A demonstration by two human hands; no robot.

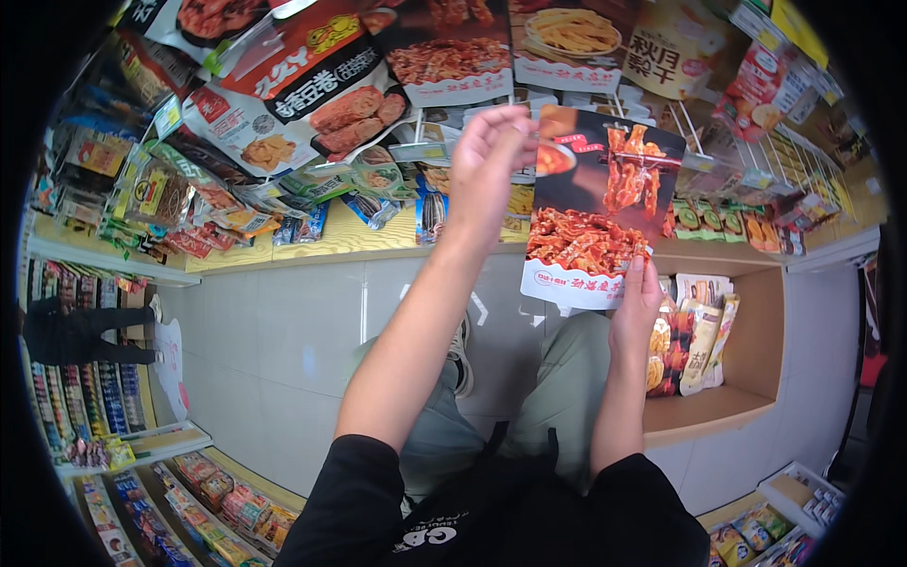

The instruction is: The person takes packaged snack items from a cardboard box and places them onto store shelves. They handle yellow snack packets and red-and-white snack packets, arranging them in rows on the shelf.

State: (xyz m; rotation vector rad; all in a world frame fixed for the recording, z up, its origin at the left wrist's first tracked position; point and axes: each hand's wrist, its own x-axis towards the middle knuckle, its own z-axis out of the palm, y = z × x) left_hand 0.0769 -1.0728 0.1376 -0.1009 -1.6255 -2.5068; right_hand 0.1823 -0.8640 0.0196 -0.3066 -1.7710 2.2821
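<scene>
A flat snack pouch [602,212] with a picture of red, sauce-coated strips and a white lower band is in front of me. My right hand [636,305] grips its lower right edge, thumb on the printed face. My left hand [496,149] is raised by the pouch's upper left edge, fingers curled. Whether those fingers touch the pouch or a rack hook behind it, I cannot tell. Just above hangs a similar red-and-dark pouch [450,57], with another pouch [567,46] showing pale strips beside it.
Metal display hooks [694,127] stick out behind the pouch. Bagged snacks [312,92] crowd the rack at left, over a wooden shelf [340,234]. An open cardboard box [737,411] with several packets [701,340] stands right of my legs. A person [92,333] stands far left near stocked shelves.
</scene>
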